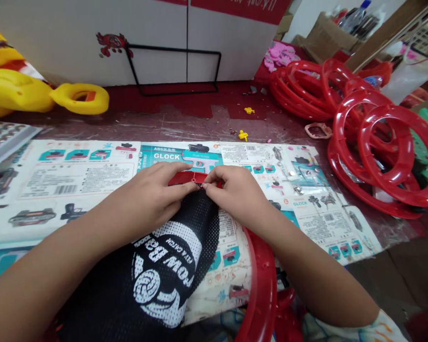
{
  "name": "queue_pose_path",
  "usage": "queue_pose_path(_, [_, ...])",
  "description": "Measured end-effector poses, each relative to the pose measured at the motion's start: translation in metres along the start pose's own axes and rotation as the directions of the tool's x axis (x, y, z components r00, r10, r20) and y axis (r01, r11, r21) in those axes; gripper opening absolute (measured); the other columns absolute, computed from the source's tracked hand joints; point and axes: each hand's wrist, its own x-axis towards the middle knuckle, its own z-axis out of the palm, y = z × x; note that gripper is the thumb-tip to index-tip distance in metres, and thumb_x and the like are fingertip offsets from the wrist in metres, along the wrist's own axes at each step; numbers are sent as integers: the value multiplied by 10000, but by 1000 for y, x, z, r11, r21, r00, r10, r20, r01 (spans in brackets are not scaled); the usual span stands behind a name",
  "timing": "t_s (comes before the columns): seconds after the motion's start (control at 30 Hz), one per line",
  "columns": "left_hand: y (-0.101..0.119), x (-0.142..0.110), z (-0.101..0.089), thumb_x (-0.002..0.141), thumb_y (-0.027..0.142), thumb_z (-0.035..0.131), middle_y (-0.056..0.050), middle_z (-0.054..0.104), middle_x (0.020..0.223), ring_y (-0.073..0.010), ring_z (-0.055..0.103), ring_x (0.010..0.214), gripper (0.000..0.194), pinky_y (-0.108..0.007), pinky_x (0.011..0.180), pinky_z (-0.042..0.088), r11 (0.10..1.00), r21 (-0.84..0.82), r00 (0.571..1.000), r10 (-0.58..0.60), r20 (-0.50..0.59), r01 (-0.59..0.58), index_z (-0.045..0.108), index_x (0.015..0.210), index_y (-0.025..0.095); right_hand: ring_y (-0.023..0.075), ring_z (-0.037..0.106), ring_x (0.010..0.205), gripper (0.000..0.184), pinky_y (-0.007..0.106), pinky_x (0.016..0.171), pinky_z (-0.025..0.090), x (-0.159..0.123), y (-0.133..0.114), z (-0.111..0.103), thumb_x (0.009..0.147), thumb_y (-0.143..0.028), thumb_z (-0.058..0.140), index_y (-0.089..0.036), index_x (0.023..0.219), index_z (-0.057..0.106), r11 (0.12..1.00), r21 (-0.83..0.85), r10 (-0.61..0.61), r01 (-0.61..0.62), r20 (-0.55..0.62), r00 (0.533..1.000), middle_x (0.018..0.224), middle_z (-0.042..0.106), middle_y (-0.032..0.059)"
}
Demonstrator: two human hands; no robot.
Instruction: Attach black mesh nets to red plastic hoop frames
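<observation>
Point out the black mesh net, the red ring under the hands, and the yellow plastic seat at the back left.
black mesh net (199, 223): head view, on the plain mesh above the white print.
red ring (262, 285): head view, on its near right rim.
yellow plastic seat (80, 99): head view, on its oval rim.

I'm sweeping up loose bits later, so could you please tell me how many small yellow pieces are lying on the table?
2: one yellow piece farther back near the red rings, another just beyond the printed sheets. More may be hidden.
</observation>
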Motion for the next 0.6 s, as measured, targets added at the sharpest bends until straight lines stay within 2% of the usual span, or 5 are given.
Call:
queue_pose_path(0.17, [-5, -3, -1, 956, 201, 399, -155, 449, 1384, -304, 493, 1239, 352, -516, 991, 482, 997, -33, 997, -70, 15, 70, 634, 1216, 236, 139, 587, 708, 80, 252, 631, 370, -9, -9, -10, 800, -153, 598, -162, 787, 677, 993, -113, -42, 38, -32, 999, 769, 691, 25])
queue_pose_path(0.33, [-10, -6, -14, 949, 231, 391, -99, 559, 1259, -259, 561, 1125, 368, -433, 932, 515, 986, -49, 978, -150, 147, 159, 619, 1234, 280, 174, 584, 640, 190, 290, 573, 353, -28, -23, -11, 880, -247, 594, -159, 751, 703, 920, -366, -68, 140, 202, 977, 708, 681, 65])
queue_pose_path(0.47, [-16, -11, -18, 929, 224, 417, -64, 588, 1253, -240, 596, 1075, 406, -369, 887, 529, 983, -48, 966, -165, 197, 178, 593, 1277, 338, 226, 615, 701, 194, 313, 568, 376, -37, -27, 5, 896, -212, 574, -136, 794, 719, 814, -521, -156, 256, 228, 961, 767, 676, 128])
queue_pose_path(0.6, [-21, -14, -20, 938, 209, 394, -50, 609, 1204, -204, 617, 1032, 399, -308, 864, 534, 990, -55, 976, -120, 184, 132, 609, 1251, 333, 255, 624, 781, 174, 316, 565, 378, -37, -30, 13, 897, -186, 571, -135, 831, 724, 785, -556, -121, 273, 295, 948, 809, 655, 131])
